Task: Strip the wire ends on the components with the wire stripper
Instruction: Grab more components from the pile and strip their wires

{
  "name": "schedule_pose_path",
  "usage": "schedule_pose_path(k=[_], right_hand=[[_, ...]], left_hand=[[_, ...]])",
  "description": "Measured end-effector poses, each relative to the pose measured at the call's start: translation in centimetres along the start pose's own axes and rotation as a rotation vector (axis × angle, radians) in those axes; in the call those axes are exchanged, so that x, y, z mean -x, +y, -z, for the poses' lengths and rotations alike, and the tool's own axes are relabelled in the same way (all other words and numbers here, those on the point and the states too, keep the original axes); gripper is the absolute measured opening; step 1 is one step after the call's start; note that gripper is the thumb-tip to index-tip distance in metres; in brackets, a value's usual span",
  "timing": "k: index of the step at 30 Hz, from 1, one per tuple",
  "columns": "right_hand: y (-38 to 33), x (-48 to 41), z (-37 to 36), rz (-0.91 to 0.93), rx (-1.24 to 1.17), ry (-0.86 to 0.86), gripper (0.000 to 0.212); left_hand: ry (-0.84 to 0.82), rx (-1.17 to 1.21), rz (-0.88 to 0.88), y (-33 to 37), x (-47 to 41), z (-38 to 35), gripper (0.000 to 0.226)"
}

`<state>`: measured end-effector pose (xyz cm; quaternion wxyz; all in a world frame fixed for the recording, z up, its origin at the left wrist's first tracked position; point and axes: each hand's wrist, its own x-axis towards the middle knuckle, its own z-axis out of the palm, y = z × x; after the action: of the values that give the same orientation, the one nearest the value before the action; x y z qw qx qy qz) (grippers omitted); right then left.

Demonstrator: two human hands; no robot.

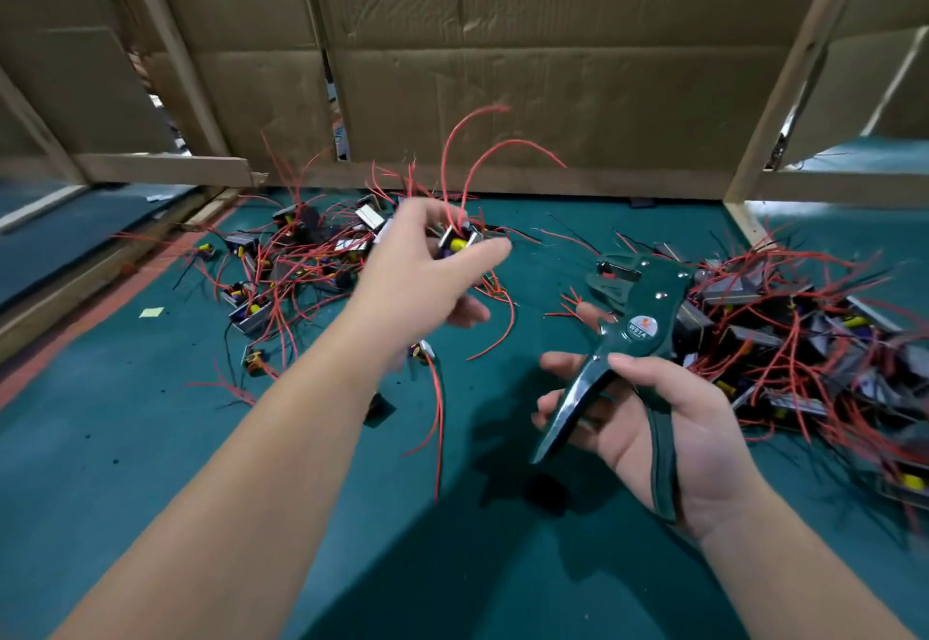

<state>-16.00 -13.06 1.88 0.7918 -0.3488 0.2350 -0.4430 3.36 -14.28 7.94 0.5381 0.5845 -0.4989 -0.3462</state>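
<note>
My left hand (427, 262) holds a small component (458, 241) with a metal frame and a yellow part, above the left pile (291, 267). Two long red wires (470, 157) curve up from that component. My right hand (648, 423) grips the dark green wire stripper (638, 333) by its handles, which are spread apart. The stripper's jaws (611, 272) point up and left, apart from the component. A larger pile of similar components with red wires (804, 338) lies at the right, just behind the stripper.
The work surface is a green mat (151, 438). Cardboard walls on a wooden frame (502, 61) close off the back and sides. A loose component with a red wire (427, 358) lies under my left forearm. A small yellow scrap (152, 312) lies at the left.
</note>
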Motion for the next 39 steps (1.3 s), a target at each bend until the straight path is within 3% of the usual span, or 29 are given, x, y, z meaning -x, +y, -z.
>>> schedule_pose_path(k=[5,8,13,17,33,39], right_hand=[[0.0,-0.1,0.2,-0.005,-0.007,-0.007,0.067],[0.0,-0.2,0.2,-0.010,-0.009,-0.006,0.070],[-0.2,-0.5,0.5,-0.002,-0.039,-0.012,0.062],[-0.2,-0.6,0.5,0.004,-0.058,-0.015,0.051],[-0.6,-0.1,0.1,-0.026,-0.024,0.020,0.065],[-1.1,0.3,0.2,-0.203,-0.029,-0.109,0.069]], left_hand=[[-0.228,0.469,0.406,-1.3,-0.1,-2.3,0.027],[-0.240,0.702,0.491,-3.0,0.1,-2.5,0.022],[-0.298,0.891,0.342,-5.0,0.6,-2.2,0.018],[-0.245,0.876,0.361,-5.1,0.6,-1.8,0.023],[-0.025,0.947,0.328,-4.6,1.1,-1.5,0.028],[0.001,0.897,0.139,-4.3,1.4,-1.6,0.033]])
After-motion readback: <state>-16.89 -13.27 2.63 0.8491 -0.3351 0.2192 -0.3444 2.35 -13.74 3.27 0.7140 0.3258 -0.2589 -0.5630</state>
